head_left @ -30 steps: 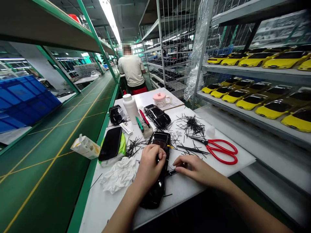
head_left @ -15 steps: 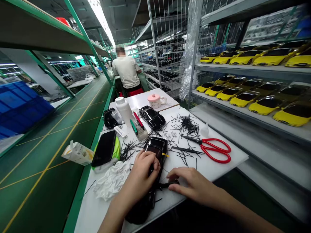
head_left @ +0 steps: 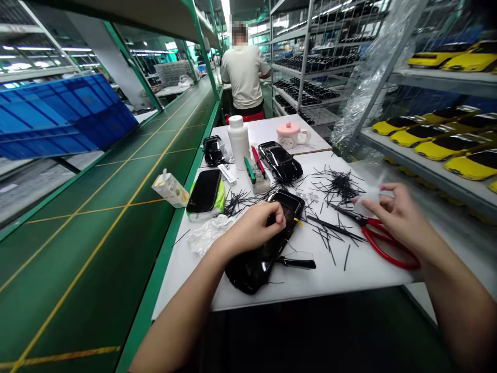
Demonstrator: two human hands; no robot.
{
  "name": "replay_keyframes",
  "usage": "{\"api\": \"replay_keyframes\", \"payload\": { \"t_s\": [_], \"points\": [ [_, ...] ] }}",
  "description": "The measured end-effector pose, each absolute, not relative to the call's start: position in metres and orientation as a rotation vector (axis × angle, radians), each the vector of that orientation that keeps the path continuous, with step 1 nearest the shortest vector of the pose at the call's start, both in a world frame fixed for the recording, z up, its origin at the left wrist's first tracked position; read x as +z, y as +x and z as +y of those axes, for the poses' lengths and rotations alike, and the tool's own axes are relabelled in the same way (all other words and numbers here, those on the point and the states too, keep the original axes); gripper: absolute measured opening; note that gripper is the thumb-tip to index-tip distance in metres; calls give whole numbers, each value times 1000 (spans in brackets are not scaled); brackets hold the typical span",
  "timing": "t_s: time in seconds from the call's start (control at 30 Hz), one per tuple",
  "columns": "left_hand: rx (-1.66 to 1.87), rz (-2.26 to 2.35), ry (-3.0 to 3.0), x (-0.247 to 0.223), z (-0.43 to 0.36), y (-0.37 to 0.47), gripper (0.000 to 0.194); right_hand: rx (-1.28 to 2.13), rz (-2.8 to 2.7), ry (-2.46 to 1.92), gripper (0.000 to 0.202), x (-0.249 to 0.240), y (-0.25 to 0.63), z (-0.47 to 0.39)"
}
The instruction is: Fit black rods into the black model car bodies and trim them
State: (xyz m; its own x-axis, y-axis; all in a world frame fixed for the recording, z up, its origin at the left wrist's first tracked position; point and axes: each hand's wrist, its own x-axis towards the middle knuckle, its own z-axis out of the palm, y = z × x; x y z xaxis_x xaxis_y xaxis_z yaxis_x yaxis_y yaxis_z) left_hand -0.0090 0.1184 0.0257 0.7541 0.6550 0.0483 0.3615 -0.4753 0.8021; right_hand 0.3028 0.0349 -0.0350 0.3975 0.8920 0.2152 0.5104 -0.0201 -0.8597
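My left hand (head_left: pixel 266 220) is closed with curled fingers on the glossy black model car (head_left: pixel 248 267), covering part of its roof and side. The car's door (head_left: pixel 297 262) stands swung out on the right, and a small yellow piece (head_left: pixel 298 222) shows at its upper right edge. Over on the right, my right hand (head_left: pixel 392 207) is closed on a small translucent squeeze bottle (head_left: pixel 370 199) with a thin tip. Below that hand lie red-handled scissors (head_left: pixel 382 243). Tweezers-like black tool (head_left: pixel 336 229) rests beside them among thin black strips (head_left: pixel 339 186).
Behind the car are another black model car (head_left: pixel 280 161), a white bottle (head_left: pixel 238 142), a pen holder (head_left: pixel 261 184) and a pink-lidded mug (head_left: pixel 289 135). A phone (head_left: pixel 204 191), crumpled white cloth (head_left: pixel 209 235) and carton (head_left: pixel 171 189) stand left, beside a green conveyor (head_left: pixel 116 207). A person (head_left: pixel 244 77) sits ahead.
My right hand has left the car door, moved right and taken hold of the squeeze bottle that stood on the table. My left hand stays on the car. The camera view has shifted.
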Motion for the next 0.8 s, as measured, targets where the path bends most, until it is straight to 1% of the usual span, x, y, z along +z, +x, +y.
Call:
{"api": "replay_keyframes", "payload": {
  "t_s": [0.07, 0.17, 0.2, 0.27, 0.47, 0.8],
  "points": [
    [476, 750, 2041, 20, 123, -10, 22, 644, -1251, -1504, 35, -28, 268, 29],
    [545, 764, 1965, 10, 124, -14, 22, 619, -1136, -1326, 30, -27, 217, 25],
    [565, 769, 1949, 7, 123, -15, 22, 615, -1088, -1303, 27, -29, 204, 26],
    [599, 776, 1923, 2, 121, -16, 22, 675, -1038, -1295, 27, -35, 186, 30],
    [667, 784, 1859, -2, 119, -13, 23, 931, -1169, -1394, 37, -42, 170, 41],
    [682, 779, 1888, -2, 118, -13, 23, 981, -1226, -1467, 40, -41, 165, 42]
  ]
}}
